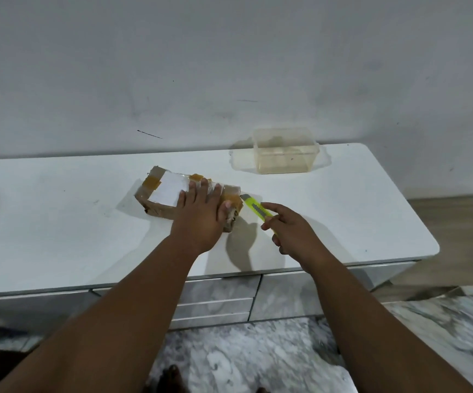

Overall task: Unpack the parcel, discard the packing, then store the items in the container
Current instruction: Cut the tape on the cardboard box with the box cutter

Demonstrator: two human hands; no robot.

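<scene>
A cardboard parcel (163,191) with a white label and brown tape lies on the white table (59,222), taped shut. My left hand (201,214) presses flat on its right half, fingers spread over the top. My right hand (289,231) grips a yellow utility knife (255,208), whose blade tip touches the parcel's right end. A clear plastic container (285,151) stands uncovered at the back of the table, right of the parcel.
A white wall rises right behind the table. Drawers (215,302) sit under the tabletop's front edge. The floor (244,358) is grey marble-patterned, and my foot shows at the bottom. The table's rounded right corner (428,245) is near my right hand.
</scene>
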